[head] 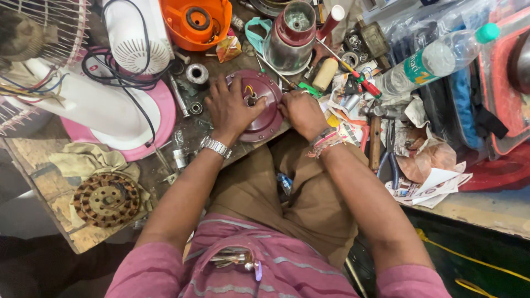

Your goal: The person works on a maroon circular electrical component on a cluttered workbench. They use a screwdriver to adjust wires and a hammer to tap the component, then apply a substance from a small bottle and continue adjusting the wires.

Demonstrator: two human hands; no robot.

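A: Motor cover (264,113), dark red, round, domed, lying at the near edge of the worktop (193,132), right over the person's lap. A short shaft and a curl of yellow wire poke up through its middle.

B: And both hands are on it. Left hand (231,107) is spread flat across the left half, fingers pressing down towards the centre. Right hand (302,112) is curled against the right rim, fingertips tucked in at the edge.

A: So neither is clenched around it?

B: No, more braced on it than gripping. Hands apart, one each side of the shaft.

A: How does it handle, do you reckon?

B: Looks like painted metal, so I'd judge it stiff and fairly heavy for its size. The glossy dome is probably slippery under the palm. The rim is the sensible place to take hold; the shaft gives a second purchase.

A: Anything delicate?

B: That yellow wire. I'd keep fingers off it.

A: Busy surroundings.

B: Very. A white and pink fan base (118,113) sits to the left, a copper-wound stator (107,200) lower left on a rag, a steel mixer jar (291,36) just behind the cover, an orange housing (196,22) further back, and a plastic bottle (436,59) over to the right among screwdrivers and paper scraps.
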